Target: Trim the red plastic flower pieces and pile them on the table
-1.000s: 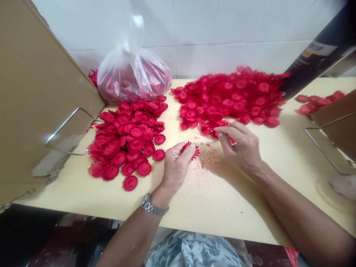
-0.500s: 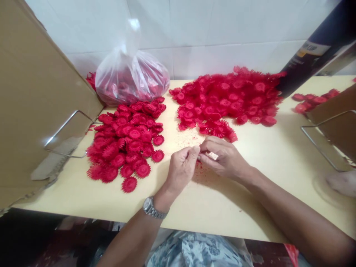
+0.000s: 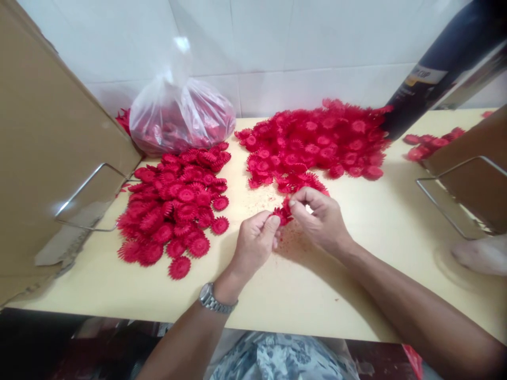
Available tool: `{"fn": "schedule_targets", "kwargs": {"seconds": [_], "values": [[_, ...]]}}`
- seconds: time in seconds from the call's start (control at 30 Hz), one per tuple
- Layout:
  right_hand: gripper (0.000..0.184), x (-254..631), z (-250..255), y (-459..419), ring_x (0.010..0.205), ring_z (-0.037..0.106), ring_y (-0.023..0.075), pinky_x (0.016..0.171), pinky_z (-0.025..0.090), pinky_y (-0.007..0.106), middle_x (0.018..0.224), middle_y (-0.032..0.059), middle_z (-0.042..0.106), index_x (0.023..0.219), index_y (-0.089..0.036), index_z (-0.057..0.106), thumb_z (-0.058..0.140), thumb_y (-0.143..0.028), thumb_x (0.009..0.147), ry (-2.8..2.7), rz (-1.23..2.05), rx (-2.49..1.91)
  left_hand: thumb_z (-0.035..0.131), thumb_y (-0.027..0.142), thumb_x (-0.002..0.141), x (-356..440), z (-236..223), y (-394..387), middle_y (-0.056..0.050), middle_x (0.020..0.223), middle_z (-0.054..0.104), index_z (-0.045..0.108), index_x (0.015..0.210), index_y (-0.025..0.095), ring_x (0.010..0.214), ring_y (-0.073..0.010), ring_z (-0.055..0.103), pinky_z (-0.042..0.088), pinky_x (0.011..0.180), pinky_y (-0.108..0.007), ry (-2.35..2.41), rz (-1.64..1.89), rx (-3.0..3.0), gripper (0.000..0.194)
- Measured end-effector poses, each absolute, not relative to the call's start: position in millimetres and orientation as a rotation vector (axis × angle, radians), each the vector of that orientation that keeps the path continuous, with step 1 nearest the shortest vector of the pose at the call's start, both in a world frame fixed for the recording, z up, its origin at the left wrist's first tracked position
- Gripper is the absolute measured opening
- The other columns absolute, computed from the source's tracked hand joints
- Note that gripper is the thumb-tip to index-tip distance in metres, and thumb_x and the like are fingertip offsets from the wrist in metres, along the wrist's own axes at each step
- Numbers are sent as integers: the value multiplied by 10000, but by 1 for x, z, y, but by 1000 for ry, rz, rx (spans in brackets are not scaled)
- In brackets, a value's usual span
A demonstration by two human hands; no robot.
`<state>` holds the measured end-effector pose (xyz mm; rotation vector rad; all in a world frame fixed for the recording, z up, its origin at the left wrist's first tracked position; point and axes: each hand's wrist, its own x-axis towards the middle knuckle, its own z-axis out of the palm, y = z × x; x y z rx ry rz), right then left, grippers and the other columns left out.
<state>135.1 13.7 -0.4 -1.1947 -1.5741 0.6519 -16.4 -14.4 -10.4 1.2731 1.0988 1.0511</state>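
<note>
Between thumb and fingers, my left hand (image 3: pixel 256 237) grips a small red flower-like disc (image 3: pixel 282 213) with a fringed edge. My right hand (image 3: pixel 317 216) is closed in a pinch at the disc's upper right edge, its thumb and forefinger pressed together on the fringe. A heap of similar red fringed discs (image 3: pixel 186 195) lies to the left of my hands. Behind them spreads a larger pile of red flower-like pieces (image 3: pixel 317 140), its near end just past my right fingers. Red crumbs (image 3: pixel 293 240) dot the tabletop below the hands.
A tied clear plastic bag (image 3: pixel 182 116) of red pieces stands against the tiled wall. Cardboard (image 3: pixel 51 132) with a wire handle (image 3: pixel 85 195) borders the left, and a brown box (image 3: pixel 471 169) the right. A dark tube (image 3: pixel 431 74) leans at the back right of the table (image 3: pixel 253 311).
My hands have drawn slightly apart, so the red disc now shows between them. The right hand has shifted off the left fingertips. The whole view has moved a little.
</note>
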Motion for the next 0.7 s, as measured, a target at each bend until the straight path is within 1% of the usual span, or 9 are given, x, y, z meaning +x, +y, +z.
{"fn": "schedule_targets", "kwargs": {"seconds": [0.1, 0.17, 0.27, 0.33, 0.4, 0.53, 0.7], "values": [[130, 155, -2, 29, 477, 422, 94, 450, 344, 226, 552, -26, 495, 644, -194, 521, 490, -201, 770, -1342, 531, -1325, 537, 358, 808, -18, -10, -13, 23, 517, 539, 556, 636, 149, 447, -63, 484, 377, 449, -184, 1082, 1112, 1193, 271], [132, 170, -5, 39, 475, 426, 105, 461, 341, 243, 548, -18, 507, 641, -194, 553, 518, -224, 764, -1412, 367, -1508, 570, 321, 778, -19, -8, -12, 10, 526, 578, 594, 672, 144, 472, -78, 527, 398, 461, -187, 1079, 1088, 1120, 207], [110, 183, -11, 45, 574, 505, 152, 547, 383, 287, 643, 23, 585, 695, -195, 627, 540, -220, 757, -1731, -12, -1652, 603, 256, 720, -19, -6, -9, -1, 552, 626, 630, 723, 148, 484, -97, 576, 393, 432, -183, 1102, 1053, 979, 111], [133, 184, -15, 45, 668, 541, 187, 613, 406, 312, 726, 48, 617, 778, -197, 660, 530, -228, 777, -1850, -272, -1623, 610, 226, 690, -19, -6, -8, -2, 567, 641, 644, 755, 152, 485, -110, 596, 395, 416, -186, 1112, 1067, 907, 104], [165, 181, -18, 43, 727, 552, 203, 658, 422, 321, 775, 63, 630, 857, -194, 666, 519, -242, 800, -1888, -418, -1558, 618, 220, 678, -19, -6, -7, 1, 560, 635, 649, 742, 148, 468, -106, 586, 399, 409, -188, 1106, 1086, 886, 102], [174, 176, -20, 41, 742, 558, 186, 688, 441, 307, 805, 64, 638, 913, -187, 646, 505, -220, 817, -1897, -448, -1400, 633, 210, 668, -17, -6, -6, 22, 511, 581, 620, 650, 136, 414, -66, 503, 394, 405, -183, 1083, 1146, 891, 77], [142, 172, -18, 41, 720, 560, 174, 673, 456, 301, 766, 51, 635, 881, -193, 639, 518, -182, 807, -1927, -447, -1234, 630, 165, 649, -16, -6, -4, 31, 521, 557, 599, 667, 141, 443, -54, 482, 366, 417, -166, 1064, 1163, 848, 43]]}}
